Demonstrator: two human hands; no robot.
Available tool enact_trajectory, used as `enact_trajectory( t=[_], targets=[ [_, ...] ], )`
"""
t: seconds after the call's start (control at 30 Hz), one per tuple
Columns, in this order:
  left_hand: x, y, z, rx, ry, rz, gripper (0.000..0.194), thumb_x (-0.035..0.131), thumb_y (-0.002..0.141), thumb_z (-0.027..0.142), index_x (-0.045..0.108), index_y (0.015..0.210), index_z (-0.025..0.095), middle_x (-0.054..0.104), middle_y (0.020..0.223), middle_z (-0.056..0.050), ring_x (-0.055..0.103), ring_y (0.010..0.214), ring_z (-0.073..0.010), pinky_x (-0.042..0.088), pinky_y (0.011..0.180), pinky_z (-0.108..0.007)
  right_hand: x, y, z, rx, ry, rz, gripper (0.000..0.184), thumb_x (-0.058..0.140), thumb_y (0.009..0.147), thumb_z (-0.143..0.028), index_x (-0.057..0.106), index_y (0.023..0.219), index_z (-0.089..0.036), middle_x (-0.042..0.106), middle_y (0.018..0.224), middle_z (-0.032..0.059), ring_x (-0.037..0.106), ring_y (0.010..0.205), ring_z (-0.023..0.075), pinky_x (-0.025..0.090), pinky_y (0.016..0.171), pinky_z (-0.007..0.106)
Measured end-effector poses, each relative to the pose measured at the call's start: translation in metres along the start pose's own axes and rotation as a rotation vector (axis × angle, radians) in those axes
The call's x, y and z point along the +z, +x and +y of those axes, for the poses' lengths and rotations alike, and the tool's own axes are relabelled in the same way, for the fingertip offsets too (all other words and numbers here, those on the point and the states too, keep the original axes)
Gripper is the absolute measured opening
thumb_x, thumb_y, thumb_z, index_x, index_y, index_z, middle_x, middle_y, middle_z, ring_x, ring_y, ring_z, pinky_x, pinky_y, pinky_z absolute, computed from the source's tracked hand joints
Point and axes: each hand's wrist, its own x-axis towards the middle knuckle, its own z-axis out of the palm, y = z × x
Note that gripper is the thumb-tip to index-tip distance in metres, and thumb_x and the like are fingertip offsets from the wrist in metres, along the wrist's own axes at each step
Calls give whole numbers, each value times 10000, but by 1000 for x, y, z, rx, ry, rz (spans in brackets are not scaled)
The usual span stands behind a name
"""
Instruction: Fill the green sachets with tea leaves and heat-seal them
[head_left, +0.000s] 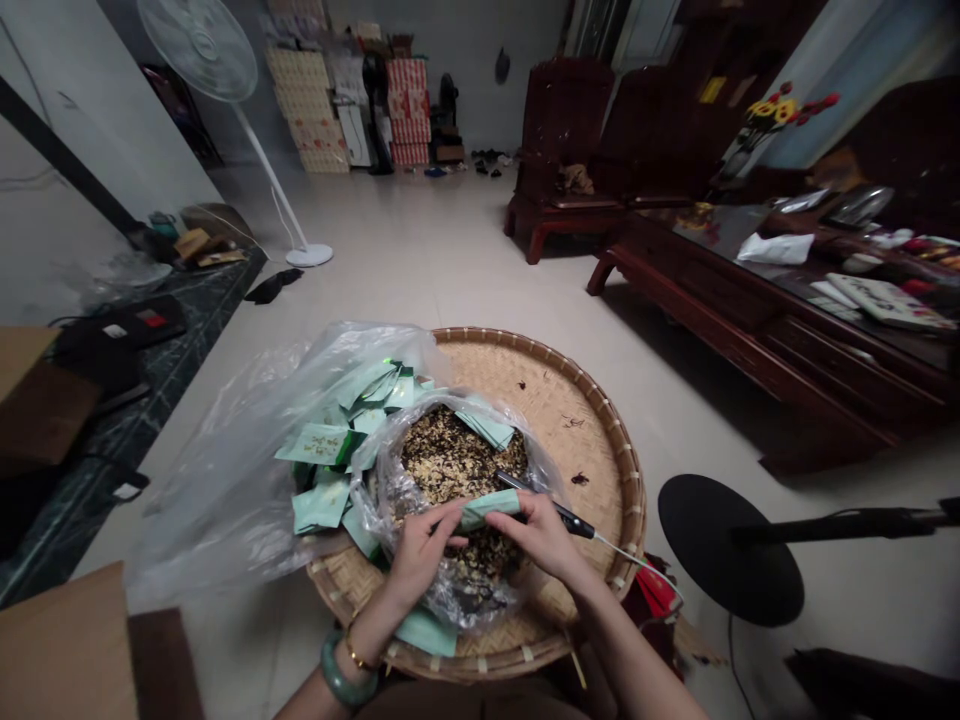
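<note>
Both my hands grip a small pale green packet (489, 507) over a clear plastic bag (386, 500) of loose dark and yellowish dried material (442, 450). My left hand (424, 550) pinches the packet's left end, and my right hand (544, 540) closes on its right end. Beside my right hand, a slim black tool (574, 522) with a white cord lies across the bag, partly hidden by the hand. Flat green packets (487, 430) rest on the dried material. More green packets (319, 445) are heaped at the left, in and around a large clear plastic bag (225, 510).
Everything rests on a round woven bamboo tray (600, 440) with a raised rim. A black round stand base (731, 540) is on the floor at right, near a dark wooden table (712, 300). A white fan (307, 255) stands farther back; cardboard boxes (67, 640) sit at left.
</note>
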Motion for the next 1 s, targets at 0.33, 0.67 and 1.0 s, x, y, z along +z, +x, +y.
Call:
enact_trajectory(
  t=[0.33,0.67,1.0],
  targets=[
    [-9,1,7,102,173,-63,521,444,860,600,736,1014,197,756,966,-80,701,924,-254,532,902,-402,-2,-5,-10,119,194,-251,509,495,810,-651,662,656,-196,576,581,-23,465,553,128,467,571,256],
    [-15,-11,6,804,946,15,590,674,795,324,493,1342,199,576,1325,-132,524,1187,-326,444,972,-515,4,-7,-13,165,96,-250,477,426,873,-605,686,855,-205,687,842,29,599,804,198,501,825,360],
    [-4,-8,-3,782,891,-11,520,600,758,102,494,1263,172,652,1162,-112,566,1039,-263,508,892,-444,-7,-10,-33,128,53,-352,430,452,904,-528,692,880,-171,697,866,37,621,883,202,482,862,341]
  ],
)
